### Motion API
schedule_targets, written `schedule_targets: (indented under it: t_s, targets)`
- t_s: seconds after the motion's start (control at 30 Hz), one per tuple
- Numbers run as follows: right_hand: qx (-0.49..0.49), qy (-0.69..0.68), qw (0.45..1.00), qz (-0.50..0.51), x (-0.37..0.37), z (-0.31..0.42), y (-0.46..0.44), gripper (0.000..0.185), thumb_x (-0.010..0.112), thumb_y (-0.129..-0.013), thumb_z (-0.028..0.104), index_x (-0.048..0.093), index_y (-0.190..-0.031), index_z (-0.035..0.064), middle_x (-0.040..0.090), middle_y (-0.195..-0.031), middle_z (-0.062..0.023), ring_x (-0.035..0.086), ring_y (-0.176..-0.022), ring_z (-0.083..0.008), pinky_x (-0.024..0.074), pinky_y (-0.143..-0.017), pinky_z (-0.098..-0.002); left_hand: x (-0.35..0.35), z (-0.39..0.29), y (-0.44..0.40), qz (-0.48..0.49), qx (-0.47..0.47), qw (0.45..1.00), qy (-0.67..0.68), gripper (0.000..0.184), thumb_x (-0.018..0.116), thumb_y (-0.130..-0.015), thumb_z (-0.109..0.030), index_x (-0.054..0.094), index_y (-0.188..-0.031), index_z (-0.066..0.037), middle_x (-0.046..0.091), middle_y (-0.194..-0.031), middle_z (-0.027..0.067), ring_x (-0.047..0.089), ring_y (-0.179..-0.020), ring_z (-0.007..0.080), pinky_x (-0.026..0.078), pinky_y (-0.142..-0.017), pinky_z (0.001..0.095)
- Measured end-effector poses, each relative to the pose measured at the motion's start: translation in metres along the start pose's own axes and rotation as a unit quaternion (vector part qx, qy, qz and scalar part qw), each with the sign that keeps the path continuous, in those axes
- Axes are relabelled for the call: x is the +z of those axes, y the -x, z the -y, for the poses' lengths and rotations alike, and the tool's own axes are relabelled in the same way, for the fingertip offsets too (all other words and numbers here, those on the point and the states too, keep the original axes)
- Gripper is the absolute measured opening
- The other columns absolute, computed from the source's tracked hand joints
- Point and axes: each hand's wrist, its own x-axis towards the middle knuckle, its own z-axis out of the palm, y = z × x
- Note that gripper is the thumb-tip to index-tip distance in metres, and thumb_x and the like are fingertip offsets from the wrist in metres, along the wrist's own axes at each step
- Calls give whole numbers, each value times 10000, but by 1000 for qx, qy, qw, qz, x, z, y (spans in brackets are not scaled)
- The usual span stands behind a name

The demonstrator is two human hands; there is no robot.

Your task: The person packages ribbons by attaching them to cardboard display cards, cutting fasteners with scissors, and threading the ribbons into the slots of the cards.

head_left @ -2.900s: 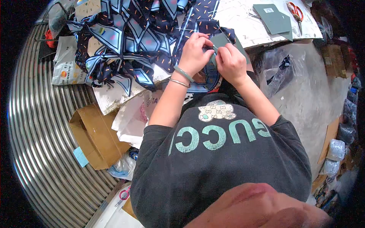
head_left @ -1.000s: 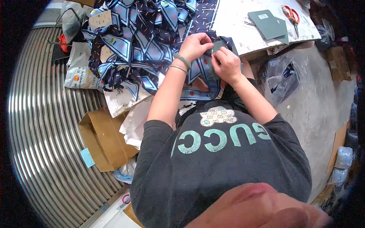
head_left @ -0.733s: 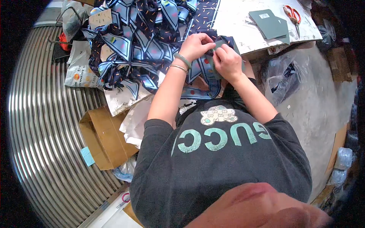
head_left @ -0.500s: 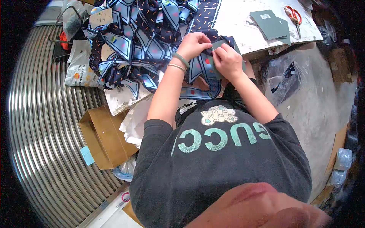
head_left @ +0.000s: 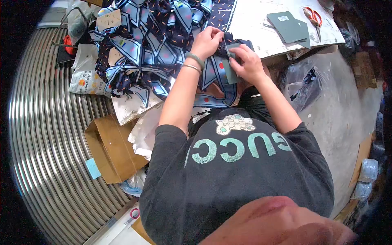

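Black shirt (head_left: 237, 183) lettered "GUCC", left hand (head_left: 206, 43) pinched near patterned cloth (head_left: 220, 20), right hand (head_left: 250, 65) loosely parted over green card (head_left: 231, 76), hands apart

My right hand (head_left: 246, 64) covers part of the green card (head_left: 231, 76), so I can't see whether its fingers grip it. The strand (head_left: 226, 45) by my left hand (head_left: 207, 43) is too fine to make out. Left of my hands the scarves (head_left: 161, 53) run off the top edge, as does the tabletop (head_left: 251, 26) ahead. Beyond my right hand, the label's (head_left: 283, 18) print is too small to read.
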Motion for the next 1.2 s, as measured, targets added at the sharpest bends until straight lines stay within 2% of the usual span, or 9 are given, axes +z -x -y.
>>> schedule_targets:
  t_s: [0.07,0.1,0.23,0.33,0.4,0.53,0.63,0.83,1.2]
  targets:
    - [8,-21,1000,2,0,1,-1,167,677,-748,181,650,-885,90,570,-854,-90,616,-744,-296,517,-641,-387,-7,-9,7,93,-6,996,-2,257,644,-869,-252,675,-937,-6,668,-797,44,596,-731,104,483,-675,252]
    - [-9,-4,1000,6,0,0,-1,165,675,-747,170,650,-888,88,570,-854,-91,616,-746,-297,518,-641,-387,-5,1,7,142,22,990,7,269,661,-862,-253,687,-970,-8,656,-790,18,569,-726,82,474,-679,236]
    - [-24,6,1000,-3,2,1,-1,160,668,-750,153,653,-895,87,565,-844,-90,616,-750,-299,519,-639,-388,0,8,3,133,19,990,46,244,656,-867,-233,695,-936,-2,685,-847,21,592,-783,73,481,-712,236]
    - [-38,21,999,-4,2,0,-2,129,669,-751,168,651,-849,86,551,-816,-94,617,-736,-288,518,-622,-386,-2,3,9,135,39,987,83,218,661,-858,-210,700,-909,-2,701,-851,47,618,-774,83,494,-694,242]
    - [-53,70,996,1,3,5,-2,118,671,-749,177,647,-820,85,544,-800,-88,607,-725,-274,511,-611,-378,-5,-1,13,99,68,991,-56,192,682,-827,-186,704,-893,-7,705,-831,78,642,-730,107,509,-661,259]
    - [-133,172,976,-1,-2,9,-9,113,679,-740,194,634,-753,91,523,-763,-65,567,-700,-230,486,-587,-355,-3,-6,18,71,77,991,-87,156,730,-757,-147,702,-840,-17,688,-786,97,656,-693,152,522,-644,282]
    - [-135,146,980,1,-5,4,-10,104,676,-744,197,638,-755,101,521,-761,-53,549,-711,-221,474,-587,-349,-6,-5,18,74,91,987,-109,138,739,-736,-131,697,-807,-21,674,-781,102,656,-695,184,523,-646,293]
    - [-139,148,979,21,-8,5,-11,111,682,-746,166,654,-838,110,507,-757,-56,539,-720,-228,444,-609,-364,6,-4,21,-2,163,959,-230,142,707,-752,-155,643,-752,-28,640,-765,142,631,-734,306,508,-671,390]
    - [-159,194,967,43,-3,1,-7,135,660,-754,215,616,-796,95,536,-773,-40,560,-766,-209,461,-649,-343,13,-9,22,-5,129,962,-240,138,669,-781,-156,608,-749,-37,634,-782,155,623,-757,335,495,-691,427]
